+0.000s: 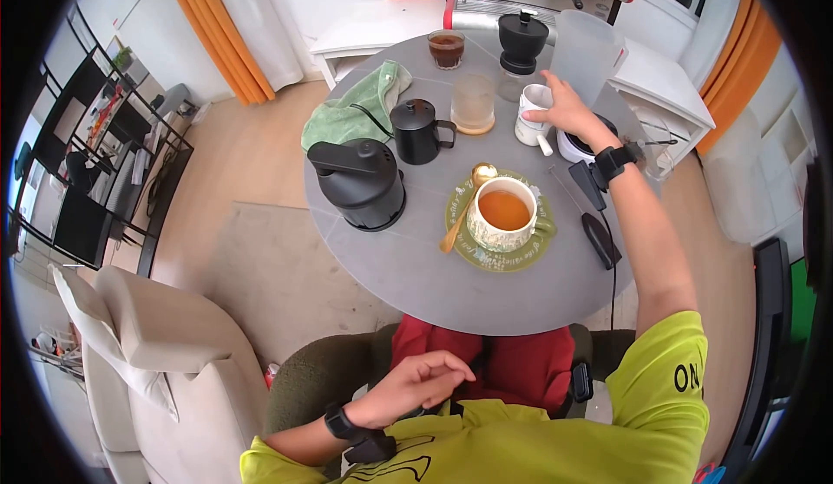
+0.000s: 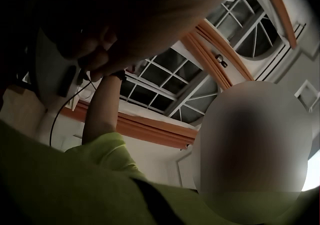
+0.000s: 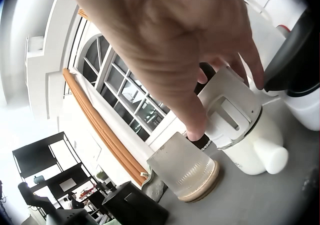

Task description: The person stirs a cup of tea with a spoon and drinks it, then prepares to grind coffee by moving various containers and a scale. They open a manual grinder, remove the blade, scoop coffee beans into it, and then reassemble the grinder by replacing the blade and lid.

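Observation:
My right hand (image 1: 568, 113) reaches to the far right of the round table, thumb and fingers about the top of a small white side-handled pot (image 1: 528, 132). In the right wrist view, the thumb lies against one side of its slotted upper piece (image 3: 235, 105) and the fingers are at the far side. The pot's body (image 3: 250, 150) stands on the table. Over my lap, my left hand (image 1: 421, 386) hangs with loosely bent fingers and holds nothing. Nearer me sits a cup of amber tea (image 1: 501, 231) on a green saucer (image 1: 518, 264), with a spoon (image 1: 453, 234) along its left side.
On the left stand a black kettle (image 1: 369, 186), a black pitcher (image 1: 418, 133) and a green cloth (image 1: 345, 118). Behind are a frosted glass (image 1: 473, 101), a dark drink (image 1: 446, 52), a coffee grinder (image 1: 522, 40) and a translucent jug (image 1: 583, 55). A black-handled tool (image 1: 599, 239) lies right.

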`<action>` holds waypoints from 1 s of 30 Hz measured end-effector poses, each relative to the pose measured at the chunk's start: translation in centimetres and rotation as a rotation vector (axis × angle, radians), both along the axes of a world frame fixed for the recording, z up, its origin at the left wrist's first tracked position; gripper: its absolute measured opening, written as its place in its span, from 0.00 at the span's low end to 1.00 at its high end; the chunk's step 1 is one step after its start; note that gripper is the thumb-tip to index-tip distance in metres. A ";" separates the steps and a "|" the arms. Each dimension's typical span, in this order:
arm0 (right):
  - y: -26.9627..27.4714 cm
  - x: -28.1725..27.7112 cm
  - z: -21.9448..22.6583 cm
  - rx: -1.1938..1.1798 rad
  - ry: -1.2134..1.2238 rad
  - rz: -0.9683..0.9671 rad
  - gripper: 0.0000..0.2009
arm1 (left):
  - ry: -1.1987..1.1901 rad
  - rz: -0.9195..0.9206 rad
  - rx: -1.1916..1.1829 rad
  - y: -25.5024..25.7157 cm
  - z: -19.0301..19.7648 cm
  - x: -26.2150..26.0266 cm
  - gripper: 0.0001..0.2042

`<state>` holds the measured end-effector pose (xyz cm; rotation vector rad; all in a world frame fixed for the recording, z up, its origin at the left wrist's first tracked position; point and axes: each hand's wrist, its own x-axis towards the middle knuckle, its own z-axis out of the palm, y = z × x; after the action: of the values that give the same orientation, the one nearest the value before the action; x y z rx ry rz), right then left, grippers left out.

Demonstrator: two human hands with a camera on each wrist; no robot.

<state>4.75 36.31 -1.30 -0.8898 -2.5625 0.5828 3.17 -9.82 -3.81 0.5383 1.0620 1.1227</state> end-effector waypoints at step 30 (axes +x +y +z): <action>-3.7 2.0 -3.4 -0.059 -0.234 -0.128 0.14 | 0.275 0.162 0.011 -0.4 -5.2 -1.2 0.05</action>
<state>6.72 32.59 -4.75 -1.1966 -2.6785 0.5474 1.98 -10.25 -8.97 0.6368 1.3579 1.2197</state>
